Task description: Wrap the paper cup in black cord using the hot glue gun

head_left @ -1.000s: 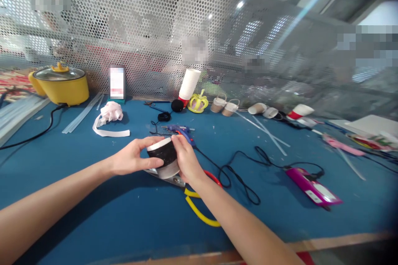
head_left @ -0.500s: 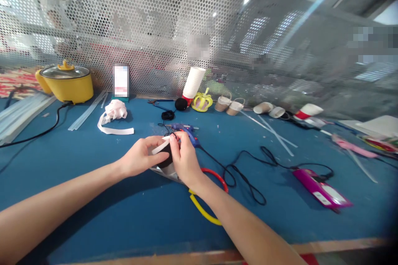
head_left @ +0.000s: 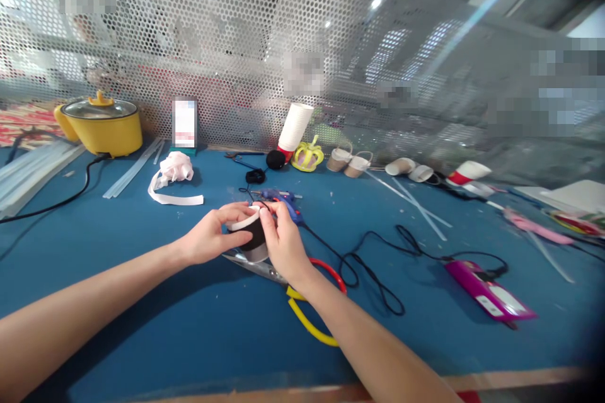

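- Fingers (head_left: pixel 263 213) of the right hand (head_left: pixel 282 244) pinch at the top rim of the cup (head_left: pixel 249 236), thumb and forefinger nearly closed on something thin there, maybe a thread or the band's edge; too small to tell which.
- Left hand (head_left: pixel 208 239) wraps the cup's left side, fingers curled round the wall, thumb up near the rim; firm hold.
- Cup sits between both hands, raised just above the worktop (head_left: pixel 142 302), tilted, its axis leaning toward the left hand; white rim on top, black band round the middle, pale base.
- Both hands touch the cup; the right one is on the rim, the left carries it.
- Scissors (head_left: pixel 302 302) lie right under the hands, metal blades below the cup, one red and one yellow loop handle poking out beside the right wrist.
- Glue gun (head_left: pixel 283 198) just beyond the fingers, its black cord (head_left: pixel 373 271) running right to a magenta box (head_left: pixel 489 299).
- Further back: white ribbon (head_left: pixel 174 179) to the left, yellow pot (head_left: pixel 101 126) far left by the mesh wall (head_left: pixel 236 44), cup stack (head_left: pixel 293 129) and small paper cups (head_left: pixel 347 162) along the wall.
- Glue sticks (head_left: pixel 416 198) lie loose on the right.
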A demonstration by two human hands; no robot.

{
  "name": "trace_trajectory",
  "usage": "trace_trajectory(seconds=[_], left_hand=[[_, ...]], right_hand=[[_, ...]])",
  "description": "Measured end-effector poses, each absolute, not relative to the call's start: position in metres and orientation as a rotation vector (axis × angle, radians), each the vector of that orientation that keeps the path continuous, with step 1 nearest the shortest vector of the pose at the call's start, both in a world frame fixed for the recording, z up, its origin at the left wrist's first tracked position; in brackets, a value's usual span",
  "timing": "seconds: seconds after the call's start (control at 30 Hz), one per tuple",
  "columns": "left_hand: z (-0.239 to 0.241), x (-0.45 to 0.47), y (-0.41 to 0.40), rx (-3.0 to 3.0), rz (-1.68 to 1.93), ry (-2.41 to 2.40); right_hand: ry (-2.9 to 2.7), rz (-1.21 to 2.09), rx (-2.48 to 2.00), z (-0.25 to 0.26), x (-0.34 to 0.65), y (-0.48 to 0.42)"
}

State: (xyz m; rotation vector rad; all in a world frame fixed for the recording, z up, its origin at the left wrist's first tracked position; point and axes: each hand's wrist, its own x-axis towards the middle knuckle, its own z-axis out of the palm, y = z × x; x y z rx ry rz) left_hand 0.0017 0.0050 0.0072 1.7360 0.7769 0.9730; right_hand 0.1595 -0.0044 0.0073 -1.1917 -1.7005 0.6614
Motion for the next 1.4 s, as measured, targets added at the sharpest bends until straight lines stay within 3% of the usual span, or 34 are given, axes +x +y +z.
trace_trajectory(seconds=[0.3, 0.5, 0.8, 0.93, 1.17, 1.4], left_hand=[[0.011, 0.002, 0.002, 1.71, 0.914, 0.702], [0.017, 0.007, -0.004, 1.591, 0.943, 0.675], [0.011, 0.005, -0.002, 1.684, 0.994, 0.749], [0.01, 0.005, 0.001, 1.718, 0.985, 0.802], [0.008, 0.003, 0.005, 1.775, 0.941, 0.882], [0.008, 0.004, 0.005, 1.789, 0.915, 0.912]], right_hand=[[-1.716, 0.559, -1.181, 0.001, 0.157, -0.007], [-1.891, 0.262, -1.126, -0.001, 0.155, -0.011], [-1.96, 0.1, -1.112, -0.004, 0.155, -0.011], [-1.919, 0.242, -1.121, 0.003, 0.157, -0.009], [-1.733, 0.87, -1.111, 0.029, 0.159, 0.01], [-1.821, 0.808, -1.144, 0.068, 0.128, 0.057]])
